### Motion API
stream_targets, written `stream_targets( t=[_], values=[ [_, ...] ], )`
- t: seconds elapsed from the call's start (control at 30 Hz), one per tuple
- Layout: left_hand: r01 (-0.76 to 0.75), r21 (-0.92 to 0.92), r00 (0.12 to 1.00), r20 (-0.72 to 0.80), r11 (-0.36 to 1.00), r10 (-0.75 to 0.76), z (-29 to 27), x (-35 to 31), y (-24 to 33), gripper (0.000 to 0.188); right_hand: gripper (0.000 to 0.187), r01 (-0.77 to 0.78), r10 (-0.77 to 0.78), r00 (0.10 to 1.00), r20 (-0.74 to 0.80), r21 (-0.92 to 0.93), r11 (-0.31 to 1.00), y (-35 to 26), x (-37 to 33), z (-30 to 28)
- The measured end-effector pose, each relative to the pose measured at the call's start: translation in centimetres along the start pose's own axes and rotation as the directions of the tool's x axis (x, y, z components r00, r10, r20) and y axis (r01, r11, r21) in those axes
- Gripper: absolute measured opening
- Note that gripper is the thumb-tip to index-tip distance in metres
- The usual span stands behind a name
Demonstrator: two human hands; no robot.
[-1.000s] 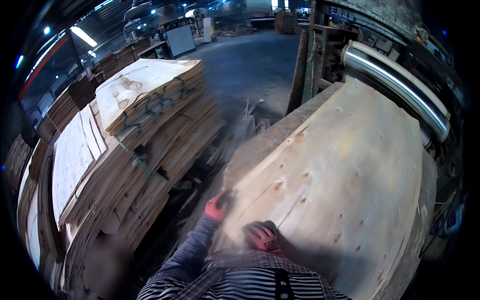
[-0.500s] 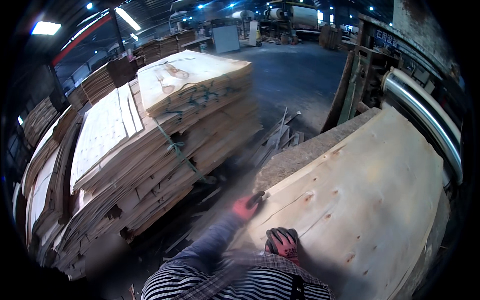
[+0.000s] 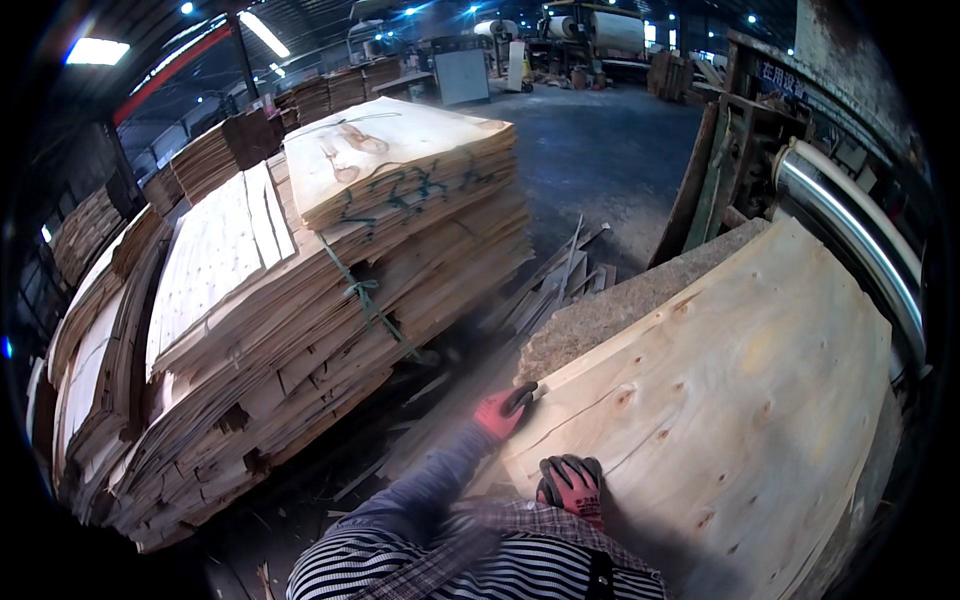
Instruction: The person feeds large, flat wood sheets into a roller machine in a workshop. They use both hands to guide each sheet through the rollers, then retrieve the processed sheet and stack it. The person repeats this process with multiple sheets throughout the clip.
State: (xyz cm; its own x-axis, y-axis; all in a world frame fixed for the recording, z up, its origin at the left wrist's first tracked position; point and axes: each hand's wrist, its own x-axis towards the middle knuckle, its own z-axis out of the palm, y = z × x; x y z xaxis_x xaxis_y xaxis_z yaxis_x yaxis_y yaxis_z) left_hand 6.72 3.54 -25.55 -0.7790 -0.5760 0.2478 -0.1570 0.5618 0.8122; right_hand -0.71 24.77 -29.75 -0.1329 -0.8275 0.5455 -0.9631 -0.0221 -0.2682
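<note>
A large pale wood veneer sheet (image 3: 745,400) with brown knots and a long crack lies in front of me, reaching to the right. My left hand (image 3: 503,412), in a red glove with black fingers, is closed over the sheet's left edge near its corner. Close to my body, my right hand (image 3: 574,488) wears a matching glove. Its fingers are bent over the near edge of the same sheet; the thumb is hidden. Beneath the sheet's left side shows a rough brown board (image 3: 590,325).
A shiny metal roller (image 3: 850,235) on a machine stands at the sheet's far right end. Tall stacks of veneer (image 3: 330,300) tied with green cord fill the left. Wood scraps (image 3: 570,270) litter the floor between. Farther back are a grey panel (image 3: 461,77) and large rolls (image 3: 615,33).
The view has shifted slightly, so the scene sits a little farther right. Both hands keep about the same places on the sheet.
</note>
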Motion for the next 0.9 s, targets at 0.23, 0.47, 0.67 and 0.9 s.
stream_targets(
  t=[0.23, 0.47, 0.67, 0.9],
  values=[
    [0.001, 0.007, 1.000, -0.013, 1.000, -0.001, 0.1, 0.0, 0.0, 0.036, 0.037, -0.083, 0.095, 0.985, 0.144, -0.089, 0.993, -0.4, -0.2, -0.2],
    [-0.068, 0.029, 0.996, -0.056, 0.997, 0.070, 0.0, -0.2, -0.7, 0.034, 0.039, -0.156, 0.150, 0.981, 0.122, 0.042, 0.987, -0.4, -0.7, 0.4],
    [-0.035, 0.049, 0.997, -0.072, 0.998, 0.038, 0.6, -0.4, -1.7, 0.038, 0.044, -0.136, 0.133, 0.984, 0.117, 0.022, 0.990, -0.4, -0.5, 0.0],
    [0.026, 0.070, 0.999, -0.043, 0.997, -0.023, 0.5, -0.4, -1.1, 0.033, 0.045, -0.174, 0.165, 0.967, 0.196, 0.030, 0.984, -1.4, 0.6, -1.9]
  ],
)
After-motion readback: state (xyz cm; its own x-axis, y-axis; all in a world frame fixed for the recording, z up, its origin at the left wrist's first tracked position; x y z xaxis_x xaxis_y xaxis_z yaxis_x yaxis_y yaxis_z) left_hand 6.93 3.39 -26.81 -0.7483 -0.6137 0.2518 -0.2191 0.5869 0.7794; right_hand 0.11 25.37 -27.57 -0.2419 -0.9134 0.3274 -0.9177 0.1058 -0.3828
